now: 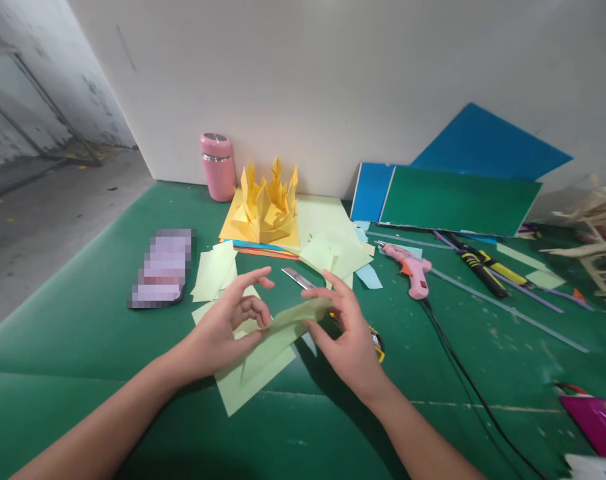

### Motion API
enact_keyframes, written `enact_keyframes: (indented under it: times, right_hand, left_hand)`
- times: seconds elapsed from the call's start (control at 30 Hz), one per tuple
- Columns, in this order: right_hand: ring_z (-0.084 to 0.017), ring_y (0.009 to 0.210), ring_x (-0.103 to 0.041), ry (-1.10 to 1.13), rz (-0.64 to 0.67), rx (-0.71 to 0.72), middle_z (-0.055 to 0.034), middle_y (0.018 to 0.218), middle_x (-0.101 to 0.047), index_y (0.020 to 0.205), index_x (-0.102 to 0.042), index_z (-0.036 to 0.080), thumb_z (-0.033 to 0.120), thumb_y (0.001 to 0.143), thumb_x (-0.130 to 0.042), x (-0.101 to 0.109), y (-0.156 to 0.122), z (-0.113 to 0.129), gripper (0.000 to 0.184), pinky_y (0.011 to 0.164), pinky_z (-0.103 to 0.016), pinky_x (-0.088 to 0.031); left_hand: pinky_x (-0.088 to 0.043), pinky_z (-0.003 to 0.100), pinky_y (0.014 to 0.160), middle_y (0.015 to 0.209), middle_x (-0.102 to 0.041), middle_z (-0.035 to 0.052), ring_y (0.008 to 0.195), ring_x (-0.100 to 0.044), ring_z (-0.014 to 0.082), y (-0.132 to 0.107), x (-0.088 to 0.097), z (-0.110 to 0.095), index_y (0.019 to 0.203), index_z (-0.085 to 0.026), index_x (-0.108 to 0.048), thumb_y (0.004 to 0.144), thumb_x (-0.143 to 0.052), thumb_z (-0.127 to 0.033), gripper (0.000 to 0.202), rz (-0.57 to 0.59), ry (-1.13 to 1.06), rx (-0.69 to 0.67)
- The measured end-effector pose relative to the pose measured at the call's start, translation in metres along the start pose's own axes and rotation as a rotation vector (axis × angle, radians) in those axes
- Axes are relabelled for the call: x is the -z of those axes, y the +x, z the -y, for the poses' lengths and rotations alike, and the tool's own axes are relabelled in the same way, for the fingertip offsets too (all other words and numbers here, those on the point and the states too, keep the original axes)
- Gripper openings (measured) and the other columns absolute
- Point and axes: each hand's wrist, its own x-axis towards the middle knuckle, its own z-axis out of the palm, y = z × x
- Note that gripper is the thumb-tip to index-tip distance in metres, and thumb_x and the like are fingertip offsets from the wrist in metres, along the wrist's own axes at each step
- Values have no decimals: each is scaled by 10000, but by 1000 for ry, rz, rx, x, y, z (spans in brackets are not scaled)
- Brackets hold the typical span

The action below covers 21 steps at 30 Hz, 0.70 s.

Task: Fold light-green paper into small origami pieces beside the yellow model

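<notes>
Both my hands meet over the middle of the green table [83, 320] on a folded pale green paper strip [297, 315]. My left hand [227, 327] pinches its left end with thumb and bent fingers, forefinger stretched out. My right hand [345, 333] grips its right end from the other side. Under the hands lies a larger pale green sheet [247, 383]. More pale green squares [213, 270] lie just beyond my left hand. A utility knife blade [297, 278] shows between the hands, farther back.
A yellow folded paper crown [267, 207] sits on coloured sheets by a pink flask [217, 167] at the wall. A pink glue gun [411, 270] with a black cord lies right. Blue and green boards [453, 197] lean behind; cutters [480, 267] and wooden pieces lie far right.
</notes>
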Motion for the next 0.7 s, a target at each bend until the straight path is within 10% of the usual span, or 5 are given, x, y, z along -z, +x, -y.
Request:
enact_keyframes:
  times: [0.33, 0.5, 0.7]
  right_hand:
    - [-190, 794, -676, 157, -112, 23, -37, 877, -700, 1102, -547, 252, 174, 816, -597, 6, 1, 4, 301, 699, -325, -556]
    - [-175, 876, -631, -87, 205, 480, -15, 937, -728, 888, -652, 249, 23, 793, -490, 14, 6, 5, 293, 803, -352, -507]
    - [-190, 1035, -600, -307, 517, 544, -44, 1106, -692, 1001, -655, 212, 44, 833, -441, 13, 6, 0, 320, 872, -367, -483]
  left_hand:
    - [-503, 298, 654, 761, -647, 17, 705, -569, 154, 7, 11, -4, 792, -195, -624, 812, -518, -192, 108, -54, 414, 5]
    - [-487, 328, 764, 836, -637, 39, 838, -560, 180, 6, 15, -2, 746, -202, -590, 721, -351, 36, 338, 15, 636, -261]
    - [-496, 337, 778, 967, -654, 67, 893, -578, 191, 6, 21, 8, 743, -186, -594, 751, -308, 69, 383, 236, 781, -253]
